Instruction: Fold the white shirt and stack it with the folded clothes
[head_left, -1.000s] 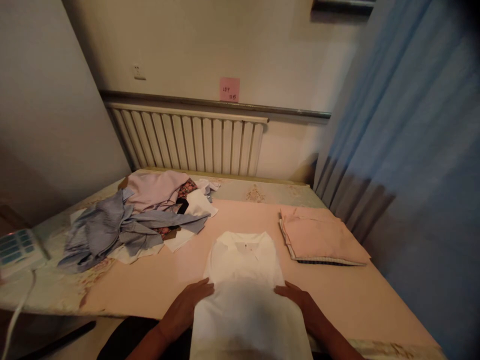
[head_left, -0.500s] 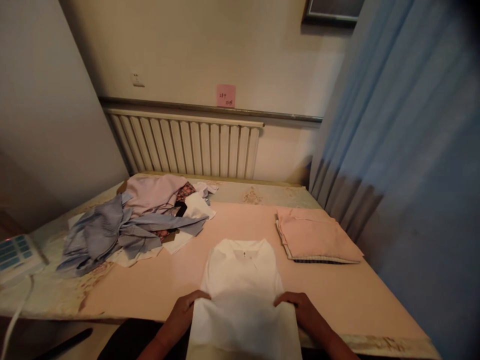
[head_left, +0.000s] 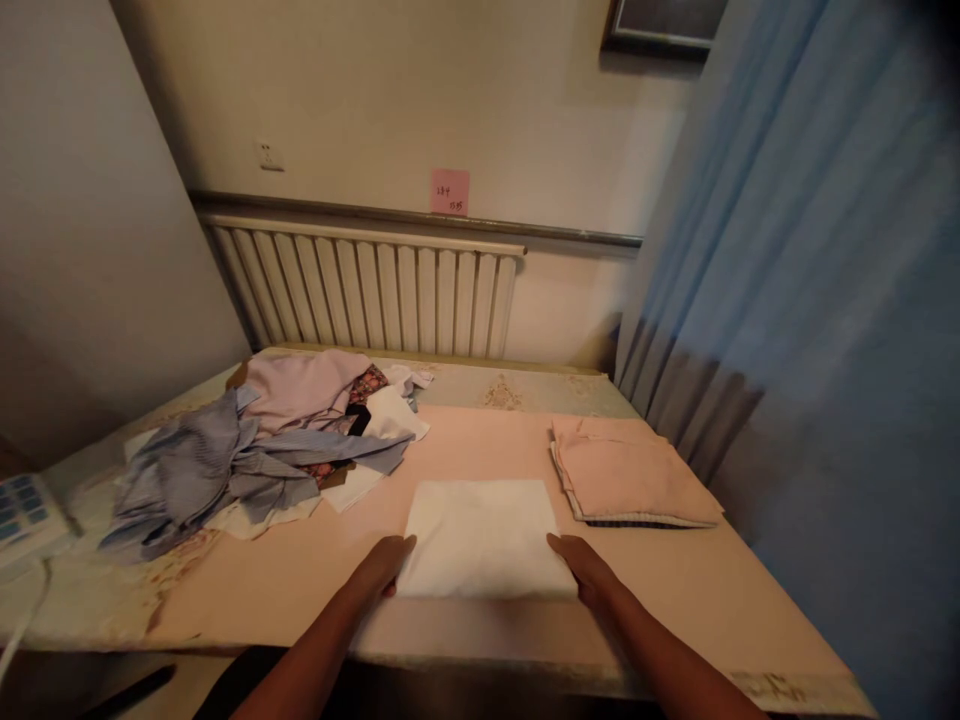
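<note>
At the near middle of the counter (head_left: 544,388): a white shirt (head_left: 486,540), folded into a flat rectangle, over a pink sheet (head_left: 697,600); whether its underside fully touches the sheet, I cannot tell.
Left hand (head_left: 384,566): at the shirt's left edge, fingers pinching the fabric, thumb on top; the fingertips beneath are hidden.
Right hand (head_left: 583,566): at the right edge, fingers pinching likewise, thumb uppermost, the rest mostly out of sight.
Right of the shirt: a stack of folded clothes (head_left: 630,470), pink on top, paler and dark edges showing below, well apart from the right hand.
Left, farther back: a loose heap of clothes (head_left: 300,395), with blue-grey striped, pale pink, white and floral pieces.
Far left corner of the near side: a white device (head_left: 34,520) with a cord.
Far wall: a radiator (head_left: 390,290) below a pink note (head_left: 450,192).
Right side: a blue curtain (head_left: 810,300).
</note>
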